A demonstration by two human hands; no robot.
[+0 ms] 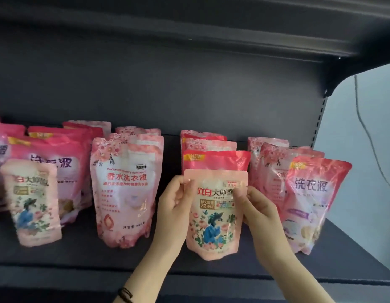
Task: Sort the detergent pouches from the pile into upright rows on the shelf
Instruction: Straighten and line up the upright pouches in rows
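Dark shelf (84, 256) carries upright rows of pink pouches (126, 189). Small floral pouch (214, 217) upright at shelf front, just ahead of one row. Left hand (174, 204) pinches its left edge, right hand (259, 208) its right edge.

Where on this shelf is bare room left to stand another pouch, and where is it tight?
Bare shelf shows between the left peach pouch and the blossom-print pouch, in the lane behind the left hand, and at the right end past the pink pouch. Tight: between the held peach pouch and the pink pouch, where the right hand sits.
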